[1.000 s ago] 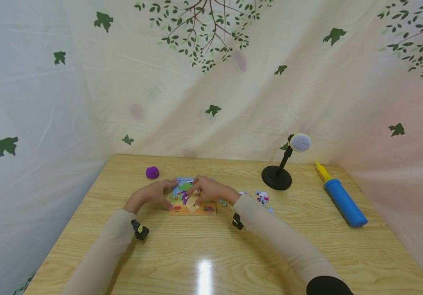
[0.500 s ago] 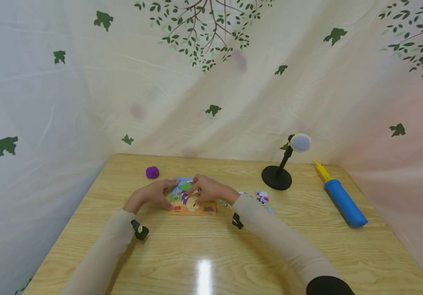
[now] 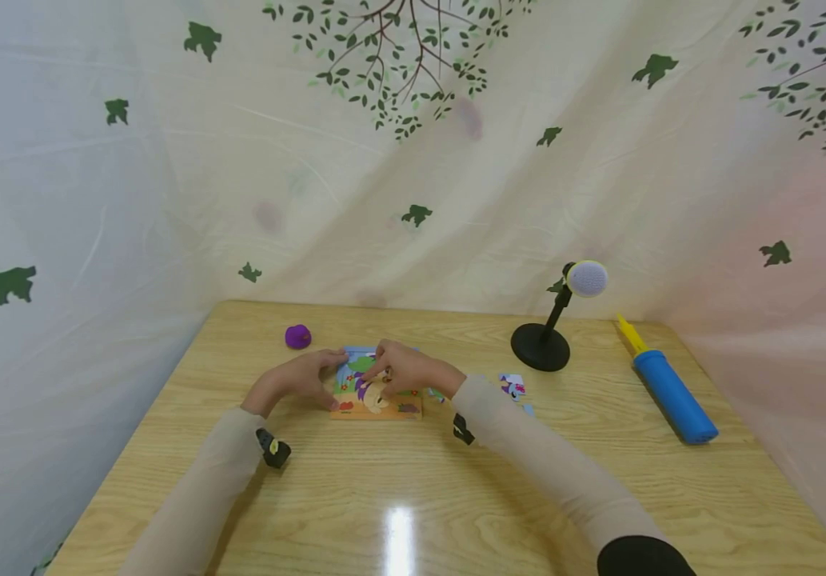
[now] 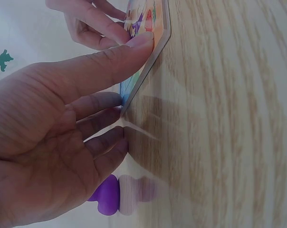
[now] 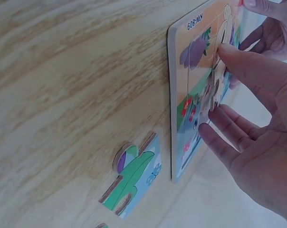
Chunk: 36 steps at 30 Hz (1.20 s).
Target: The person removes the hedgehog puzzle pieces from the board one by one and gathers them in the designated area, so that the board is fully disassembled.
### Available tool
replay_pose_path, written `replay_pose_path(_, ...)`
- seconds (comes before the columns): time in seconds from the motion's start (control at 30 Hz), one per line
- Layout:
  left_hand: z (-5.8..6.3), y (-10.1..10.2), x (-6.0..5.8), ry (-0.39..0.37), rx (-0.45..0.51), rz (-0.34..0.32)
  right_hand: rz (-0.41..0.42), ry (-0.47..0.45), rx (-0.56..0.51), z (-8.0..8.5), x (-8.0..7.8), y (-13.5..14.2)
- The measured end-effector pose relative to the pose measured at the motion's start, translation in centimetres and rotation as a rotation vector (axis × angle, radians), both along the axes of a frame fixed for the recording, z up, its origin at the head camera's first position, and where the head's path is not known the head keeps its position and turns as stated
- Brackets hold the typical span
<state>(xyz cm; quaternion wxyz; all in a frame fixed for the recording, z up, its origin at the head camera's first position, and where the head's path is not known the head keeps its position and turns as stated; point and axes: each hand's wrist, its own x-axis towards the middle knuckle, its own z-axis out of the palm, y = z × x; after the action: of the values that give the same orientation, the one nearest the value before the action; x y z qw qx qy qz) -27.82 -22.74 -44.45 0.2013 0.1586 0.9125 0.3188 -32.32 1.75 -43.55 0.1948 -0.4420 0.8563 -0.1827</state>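
A wooden jigsaw board (image 3: 377, 410) with a cartoon picture lies on the table beneath both hands. My left hand (image 3: 302, 374) holds its left side, thumb (image 4: 142, 40) on the near corner and fingertips at the far corner. My right hand (image 3: 413, 370) is over the middle of the board. In the right wrist view, its thumb and fingers pinch a pale puzzle piece (image 5: 214, 95) at the picture; the fingers partly hide it. To the right, a green and blue puzzle piece (image 5: 134, 178) lies loose on the table.
Another loose puzzle piece (image 3: 512, 386) lies beyond the right sleeve. A purple rubber duck (image 3: 298, 337) sits behind the left hand. A toy microphone (image 3: 587, 278) on a black stand (image 3: 540, 347) and a blue hand pump (image 3: 674, 396) with a yellow nozzle stand off to the right.
The right wrist and sleeve have shifted very slightly left, covering a loose piece seen before. The left hand and the board stay where they were.
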Motion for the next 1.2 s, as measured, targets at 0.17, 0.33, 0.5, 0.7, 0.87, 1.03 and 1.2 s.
replay_pose_path(0.17,-0.10,0.00,-0.04,0.003,-0.002,0.003,-0.009,0.003,0.008,-0.09,-0.17,-0.01)
replay_pose_path(0.33,-0.08,0.03,-0.01,0.005,0.000,-0.002,0.032,0.048,0.012,-0.03,-0.11,-0.06)
replay_pose_path(0.5,0.23,0.00,-0.05,0.006,-0.002,-0.006,0.054,0.087,-0.002,0.28,0.05,-0.11)
replay_pose_path(0.7,0.11,0.04,-0.02,-0.005,0.002,-0.004,0.057,0.099,-0.015,-0.06,-0.07,-0.05)
replay_pose_path(0.87,-0.12,0.01,-0.02,-0.006,0.009,-0.007,0.024,0.082,-0.024,-0.36,0.04,-0.02)
replay_pose_path(1.03,-0.09,0.02,-0.02,0.001,0.008,-0.005,0.001,0.097,-0.026,-0.37,0.18,-0.20)
replay_pose_path(1.2,0.01,0.00,0.04,-0.005,0.012,0.002,-0.021,0.099,-0.023,-0.11,0.49,-0.47)
